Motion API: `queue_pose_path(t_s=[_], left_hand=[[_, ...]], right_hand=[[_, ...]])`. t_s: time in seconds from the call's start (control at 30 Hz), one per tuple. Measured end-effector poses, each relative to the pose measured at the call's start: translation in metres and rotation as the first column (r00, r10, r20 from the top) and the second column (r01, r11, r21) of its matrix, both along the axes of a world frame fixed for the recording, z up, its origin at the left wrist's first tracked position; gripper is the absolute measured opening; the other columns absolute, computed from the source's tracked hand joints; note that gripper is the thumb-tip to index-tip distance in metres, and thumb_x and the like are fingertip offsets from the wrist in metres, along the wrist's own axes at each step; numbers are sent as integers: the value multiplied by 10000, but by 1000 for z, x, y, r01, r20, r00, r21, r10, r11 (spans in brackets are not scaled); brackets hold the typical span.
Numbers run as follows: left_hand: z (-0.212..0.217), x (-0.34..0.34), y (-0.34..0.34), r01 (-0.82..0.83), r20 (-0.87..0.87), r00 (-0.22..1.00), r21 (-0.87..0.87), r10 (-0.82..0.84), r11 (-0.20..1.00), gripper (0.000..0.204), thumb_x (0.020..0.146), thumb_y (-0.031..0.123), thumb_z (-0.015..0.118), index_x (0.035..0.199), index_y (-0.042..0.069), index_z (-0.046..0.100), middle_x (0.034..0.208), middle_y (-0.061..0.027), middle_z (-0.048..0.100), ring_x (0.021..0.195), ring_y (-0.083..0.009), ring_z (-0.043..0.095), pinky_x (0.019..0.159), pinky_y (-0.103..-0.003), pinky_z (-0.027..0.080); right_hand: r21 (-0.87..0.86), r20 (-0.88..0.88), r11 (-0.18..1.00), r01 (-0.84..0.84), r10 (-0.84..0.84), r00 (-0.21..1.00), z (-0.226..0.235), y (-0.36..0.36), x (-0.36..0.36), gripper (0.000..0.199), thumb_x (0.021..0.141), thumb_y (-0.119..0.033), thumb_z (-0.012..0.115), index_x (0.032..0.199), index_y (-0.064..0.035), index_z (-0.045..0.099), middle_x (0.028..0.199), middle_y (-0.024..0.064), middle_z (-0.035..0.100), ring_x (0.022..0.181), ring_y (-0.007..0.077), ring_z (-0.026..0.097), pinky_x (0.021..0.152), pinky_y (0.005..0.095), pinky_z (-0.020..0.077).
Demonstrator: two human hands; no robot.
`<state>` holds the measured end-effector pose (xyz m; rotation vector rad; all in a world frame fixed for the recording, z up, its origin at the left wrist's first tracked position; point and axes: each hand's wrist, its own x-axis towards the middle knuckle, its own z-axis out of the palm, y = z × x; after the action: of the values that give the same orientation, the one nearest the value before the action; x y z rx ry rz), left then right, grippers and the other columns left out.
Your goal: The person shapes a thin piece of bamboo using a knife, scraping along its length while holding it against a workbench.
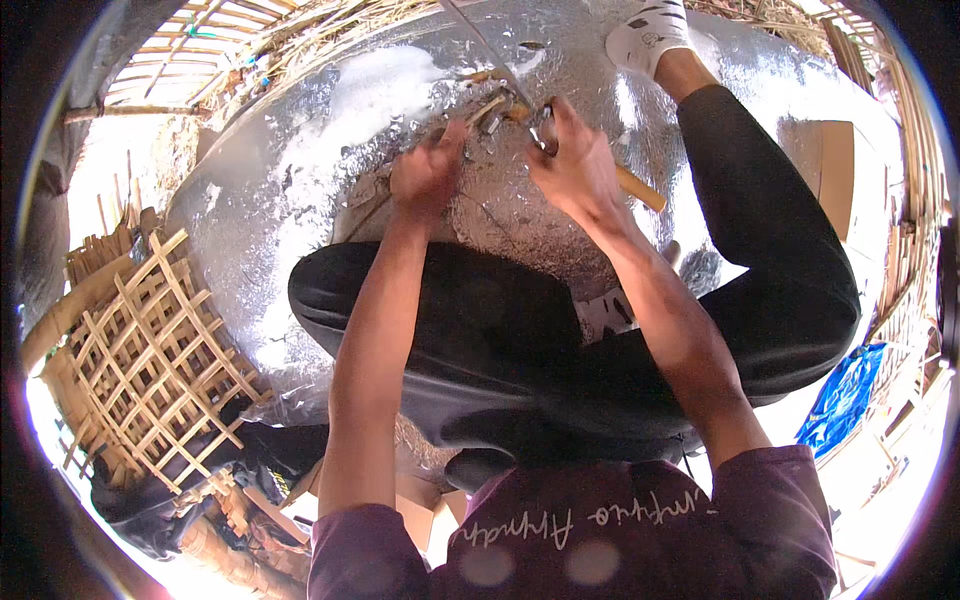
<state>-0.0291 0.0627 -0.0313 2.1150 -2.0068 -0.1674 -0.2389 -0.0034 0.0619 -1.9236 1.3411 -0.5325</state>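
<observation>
My left hand is closed, its fingertips at the end of a thin pale strip that looks like split bamboo. Just across from it, my right hand curls round a small shiny metal tool with dark parts; its kind is hard to make out. A long, narrow metal bar or blade slants from the top edge down to the right hand's fingers. Under the right wrist a yellowish wooden handle sticks out; its other end is hidden. Small dark and brown pieces lie between the hands.
I sit on a silvery foil sheet, legs folded in dark trousers, one socked foot ahead. A woven bamboo lattice stands at the left. Blue plastic lies at the right, near slatted bamboo walls. A cardboard piece stands beyond my right knee.
</observation>
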Motion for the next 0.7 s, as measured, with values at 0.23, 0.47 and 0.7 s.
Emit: queue_pose_path(t_s=[0.23,0.47,0.7], left_hand=[[20,-15,-11,-24,50,998,40,22,999,326,885,183,559,1201,264,577,740,-155,667,630,-387,668,521,-497,540],[8,0,-3,19,-50,998,-143,-26,990,322,914,229,568,1227,301,554,703,-197,649,600,-401,654,493,-502,526],[2,-8,-11,24,71,997,-109,-17,994,300,921,243,555,1222,249,549,644,-138,651,540,-371,651,473,-491,529]], right_hand=[[-223,5,975,-15,16,1000,-40,10,-17,393,793,-90,655,1137,7,490,727,179,646,597,331,662,536,400,531],[-9,1,1000,25,-25,1000,26,-4,1,312,777,-65,647,1033,-4,480,684,185,636,571,365,648,522,424,517],[-167,-56,985,-38,28,998,-34,4,-18,346,798,-66,636,1104,12,493,631,115,604,494,250,605,468,365,473]])
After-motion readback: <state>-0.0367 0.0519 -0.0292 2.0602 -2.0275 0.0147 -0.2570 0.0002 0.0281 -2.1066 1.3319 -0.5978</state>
